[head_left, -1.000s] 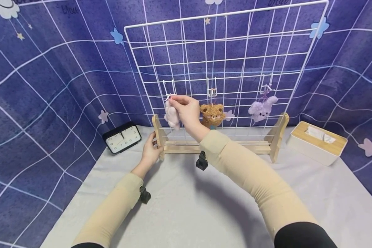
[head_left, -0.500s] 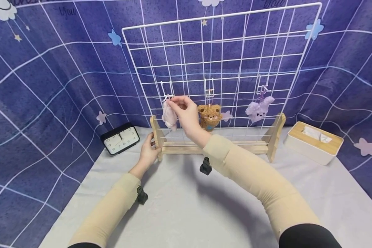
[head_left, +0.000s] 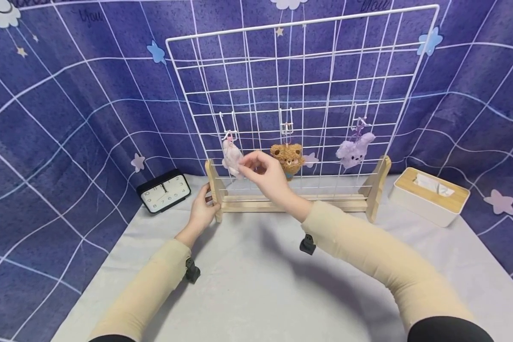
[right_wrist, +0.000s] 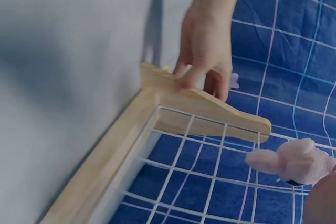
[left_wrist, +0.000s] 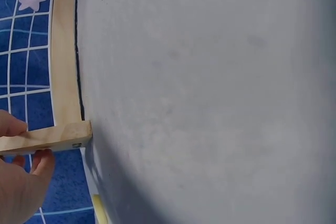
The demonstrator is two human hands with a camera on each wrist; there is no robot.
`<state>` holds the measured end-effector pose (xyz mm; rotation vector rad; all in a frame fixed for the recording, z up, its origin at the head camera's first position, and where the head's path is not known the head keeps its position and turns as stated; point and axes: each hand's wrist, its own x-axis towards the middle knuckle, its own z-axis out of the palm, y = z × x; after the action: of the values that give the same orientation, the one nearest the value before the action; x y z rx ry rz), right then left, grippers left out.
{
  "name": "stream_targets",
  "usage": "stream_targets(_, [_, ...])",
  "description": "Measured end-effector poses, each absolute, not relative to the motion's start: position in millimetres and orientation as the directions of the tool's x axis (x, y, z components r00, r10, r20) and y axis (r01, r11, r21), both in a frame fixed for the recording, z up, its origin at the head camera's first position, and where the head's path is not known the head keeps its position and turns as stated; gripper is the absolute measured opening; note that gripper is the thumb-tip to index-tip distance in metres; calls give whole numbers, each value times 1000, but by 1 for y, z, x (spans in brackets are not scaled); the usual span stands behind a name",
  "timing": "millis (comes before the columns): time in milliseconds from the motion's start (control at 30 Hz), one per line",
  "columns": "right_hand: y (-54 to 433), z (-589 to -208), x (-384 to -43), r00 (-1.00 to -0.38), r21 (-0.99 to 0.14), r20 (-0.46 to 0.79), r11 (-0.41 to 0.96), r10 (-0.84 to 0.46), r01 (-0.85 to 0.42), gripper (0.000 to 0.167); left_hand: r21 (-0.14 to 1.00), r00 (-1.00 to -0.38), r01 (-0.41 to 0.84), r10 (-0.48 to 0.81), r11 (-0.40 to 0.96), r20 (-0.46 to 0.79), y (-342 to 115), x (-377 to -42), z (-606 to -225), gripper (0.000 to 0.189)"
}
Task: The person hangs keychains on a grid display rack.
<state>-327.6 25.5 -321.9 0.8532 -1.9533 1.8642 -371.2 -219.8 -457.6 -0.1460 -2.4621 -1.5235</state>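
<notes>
A pale pink plush keychain [head_left: 231,156] hangs from the left hook on a white wire grid [head_left: 302,23]. My right hand [head_left: 268,176] pinches the plush's lower right edge between thumb and forefinger. In the right wrist view the pink plush [right_wrist: 300,160] overlaps the grid, with one finger [right_wrist: 323,200] against it. My left hand [head_left: 203,209] grips the left wooden side [head_left: 213,187] of the stand. In the left wrist view, thumb and fingers lie on opposite faces of that wooden side [left_wrist: 58,136].
A brown bear plush [head_left: 288,159] hangs on the middle hook, a purple plush [head_left: 354,151] on the right one. A black-framed clock [head_left: 164,191] stands left of the stand, a tissue box [head_left: 427,199] with wooden lid right of it. Patterned blue curtain [head_left: 90,118] stands behind.
My right hand has let go of the pink plush's top loop and moved down and right to its lower edge. The left hand keeps its grip on the stand.
</notes>
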Motion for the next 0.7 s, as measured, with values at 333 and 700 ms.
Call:
stream_targets(333, [65,-352,-306,-757,-799,515,96,-403,-594,8,840,-945,259,-53,477,321,-224,-366,-456,71])
stream_targets(700, [105,-376,-294,-710,-695,464,280,-529,-663,17,777,-895,321,-95,541,436,-229,-349,-451,42])
